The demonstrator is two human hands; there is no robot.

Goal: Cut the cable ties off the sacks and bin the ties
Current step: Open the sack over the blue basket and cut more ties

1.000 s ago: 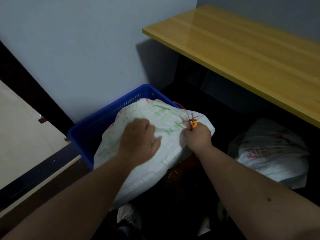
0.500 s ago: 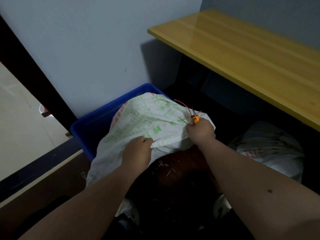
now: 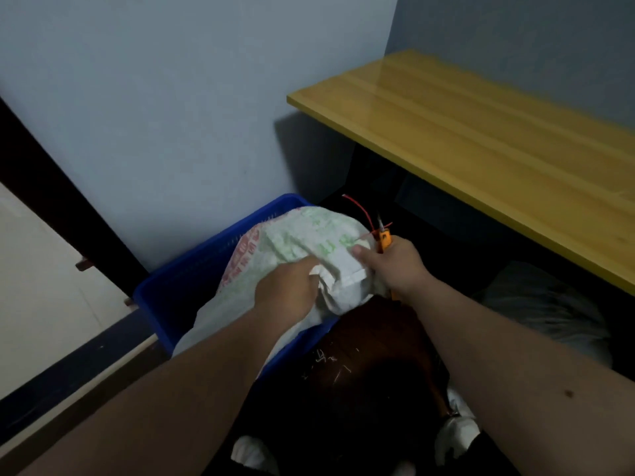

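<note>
Pale blue-grey wall (image 3: pixel 165 108) fills the upper left, dark door frame (image 3: pixel 51 201) running diagonally beside it. Yellow wooden worktop (image 3: pixel 481 139) upper right, bare top, dark space below it. Blue plastic crate (image 3: pixel 192 269) sits on the floor against the wall, slotted sides. White woven sack (image 3: pixel 292 242) with green and red print lies in and over the crate, its near end hanging past the crate's front rim. Second sack (image 3: pixel 543 304), whitish, lies on the floor under the worktop, well apart to the right, dim. Dark brown round thing (image 3: pixel 371 365) just below the hands, small pale scraps scattered on it; cannot tell what it is. White shoe tips (image 3: pixel 457 434) at the bottom edge.

Both bare forearms reach in from below. Left hand (image 3: pixel 288 286) clenched on a bunch of the sack's cloth near its gathered mouth. Right hand (image 3: pixel 395 266) closed around an orange-handled cutter (image 3: pixel 384 238), thumb pressed onto the sack's folded hem; tool's tip sticks up just past the sack's right edge. Red cable tie (image 3: pixel 357 207), thin, curves up and left from the cutter tip over the dark gap behind the sack; whether it is still looped round the sack or cut through cannot tell.
</note>
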